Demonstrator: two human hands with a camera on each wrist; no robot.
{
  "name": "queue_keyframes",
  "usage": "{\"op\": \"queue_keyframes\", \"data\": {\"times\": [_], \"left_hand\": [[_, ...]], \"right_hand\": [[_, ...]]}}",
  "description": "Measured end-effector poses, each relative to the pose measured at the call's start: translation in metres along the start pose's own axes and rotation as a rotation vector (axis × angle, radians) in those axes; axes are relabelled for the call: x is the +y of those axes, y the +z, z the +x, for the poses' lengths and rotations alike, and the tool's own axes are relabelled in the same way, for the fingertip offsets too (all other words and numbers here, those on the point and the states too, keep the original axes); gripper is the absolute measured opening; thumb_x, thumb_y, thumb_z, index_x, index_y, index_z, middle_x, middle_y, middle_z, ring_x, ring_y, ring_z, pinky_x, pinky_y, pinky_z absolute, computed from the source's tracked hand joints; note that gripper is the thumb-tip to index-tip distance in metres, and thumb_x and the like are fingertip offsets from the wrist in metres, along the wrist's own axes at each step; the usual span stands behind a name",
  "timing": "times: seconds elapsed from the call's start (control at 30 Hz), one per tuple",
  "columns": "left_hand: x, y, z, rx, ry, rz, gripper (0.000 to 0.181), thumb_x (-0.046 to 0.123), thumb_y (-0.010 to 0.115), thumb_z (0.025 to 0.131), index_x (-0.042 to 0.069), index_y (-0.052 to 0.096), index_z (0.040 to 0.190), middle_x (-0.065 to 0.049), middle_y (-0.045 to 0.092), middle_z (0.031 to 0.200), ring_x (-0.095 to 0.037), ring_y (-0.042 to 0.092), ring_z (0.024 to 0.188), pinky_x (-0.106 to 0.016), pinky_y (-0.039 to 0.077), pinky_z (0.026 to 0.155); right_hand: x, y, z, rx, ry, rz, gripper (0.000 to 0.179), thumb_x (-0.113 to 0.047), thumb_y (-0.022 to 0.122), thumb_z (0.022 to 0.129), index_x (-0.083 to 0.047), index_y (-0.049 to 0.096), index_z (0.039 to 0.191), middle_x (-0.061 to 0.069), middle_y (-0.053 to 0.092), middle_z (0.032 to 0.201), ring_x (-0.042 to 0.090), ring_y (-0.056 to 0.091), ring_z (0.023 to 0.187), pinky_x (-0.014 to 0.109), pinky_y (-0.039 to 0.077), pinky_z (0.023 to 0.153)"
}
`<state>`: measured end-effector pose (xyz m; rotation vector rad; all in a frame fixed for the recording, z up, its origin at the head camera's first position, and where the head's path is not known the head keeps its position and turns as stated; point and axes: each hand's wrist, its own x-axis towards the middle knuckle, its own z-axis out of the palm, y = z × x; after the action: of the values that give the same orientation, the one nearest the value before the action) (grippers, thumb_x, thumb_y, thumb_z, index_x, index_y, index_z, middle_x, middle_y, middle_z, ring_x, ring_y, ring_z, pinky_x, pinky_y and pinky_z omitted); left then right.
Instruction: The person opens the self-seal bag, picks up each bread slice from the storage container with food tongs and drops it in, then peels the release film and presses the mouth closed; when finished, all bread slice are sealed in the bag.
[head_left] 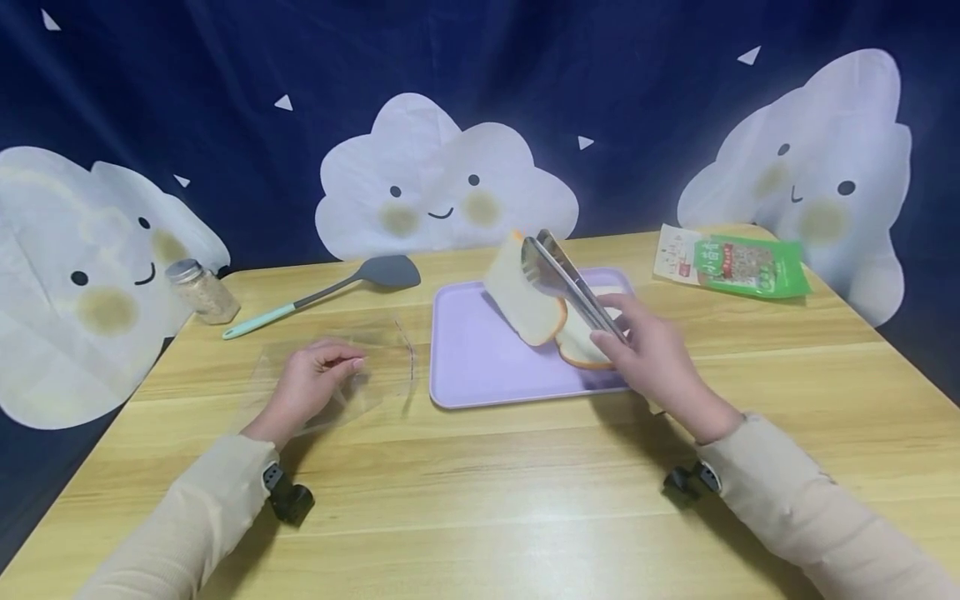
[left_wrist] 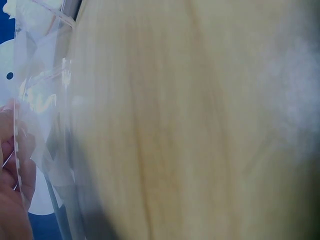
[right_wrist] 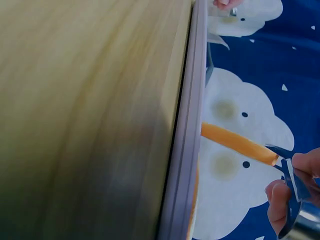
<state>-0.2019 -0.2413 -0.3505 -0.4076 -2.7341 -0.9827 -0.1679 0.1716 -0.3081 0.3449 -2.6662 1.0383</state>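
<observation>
At the bottom of the frame, two hands in beige sleeves work over a wood-grain tabletop (head_left: pixel 480 500). At centre left, the left hand (head_left: pixel 311 387) pinches a clear, crinkled plastic bag (head_left: pixel 386 362). Right of centre, the right hand (head_left: pixel 652 354) grips shiny metal tongs (head_left: pixel 573 287), their ends pressed on a white bread slice with golden-brown crust (head_left: pixel 521 304). The step in hand seems to be handling this slice with the tongs; the next move calls for a steady squeeze and a gentle, level lowering, as soft bread could bend.

The slice hangs tilted above a lilac rectangular tray (head_left: pixel 468 367), its face pale and smooth, looking whole. A second white slice with brown crust (head_left: pixel 581 342) lies on the tray's right part.

Farther back are a grey-headed, mint-handled spatula (head_left: pixel 324 292) and a metal-lidded clear jar (head_left: pixel 206 296) at left, and a green-and-white food packet (head_left: pixel 731 262) at upper right.
</observation>
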Motion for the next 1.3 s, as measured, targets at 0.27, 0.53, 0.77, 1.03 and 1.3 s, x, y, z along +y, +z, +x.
{"op": "queue_keyframes", "data": {"times": [0.27,0.53,0.77,1.03,1.3], "left_hand": [[0.000,0.000,-0.003,-0.003,-0.016,-0.024,0.014,0.009,0.064,0.087,0.002,0.071,0.097,-0.012,0.066,0.100,-0.023,0.058,0.093,-0.014,0.046,0.071],[0.001,-0.001,-0.004,-0.007,-0.022,-0.025,0.015,0.010,0.064,0.087,0.002,0.071,0.097,-0.012,0.066,0.101,-0.025,0.059,0.094,-0.016,0.046,0.072],[0.001,-0.001,-0.003,-0.006,-0.021,-0.022,0.014,0.008,0.064,0.087,0.001,0.071,0.097,-0.013,0.066,0.101,-0.025,0.059,0.095,-0.017,0.047,0.072],[0.002,-0.001,-0.001,-0.002,-0.022,-0.015,0.014,0.008,0.064,0.087,0.000,0.071,0.097,-0.013,0.066,0.101,-0.025,0.059,0.092,-0.020,0.047,0.072],[0.005,-0.001,0.000,-0.016,-0.034,-0.011,0.016,0.010,0.064,0.087,0.001,0.070,0.098,-0.013,0.065,0.103,-0.025,0.059,0.092,-0.026,0.049,0.074]], "right_hand": [[-0.002,0.004,0.002,-0.059,-0.030,-0.090,0.036,-0.016,0.064,0.086,-0.002,0.053,0.118,0.016,0.066,0.085,0.021,0.055,0.063,0.035,0.042,0.057],[0.000,0.007,0.003,-0.086,-0.044,-0.125,0.032,-0.015,0.065,0.086,-0.003,0.054,0.113,0.013,0.065,0.082,0.027,0.056,0.070,0.045,0.043,0.064],[0.002,0.013,0.011,-0.123,0.000,-0.108,0.031,-0.014,0.065,0.085,-0.005,0.055,0.113,0.014,0.064,0.085,0.025,0.054,0.068,0.040,0.043,0.063],[0.003,0.021,0.020,-0.163,0.068,-0.102,0.031,-0.015,0.064,0.086,-0.009,0.055,0.115,0.018,0.064,0.091,0.027,0.055,0.073,0.036,0.042,0.064],[0.002,0.029,0.021,-0.157,0.100,-0.081,0.029,-0.014,0.062,0.087,-0.008,0.057,0.114,0.018,0.064,0.094,0.028,0.055,0.076,0.036,0.043,0.063]]}}
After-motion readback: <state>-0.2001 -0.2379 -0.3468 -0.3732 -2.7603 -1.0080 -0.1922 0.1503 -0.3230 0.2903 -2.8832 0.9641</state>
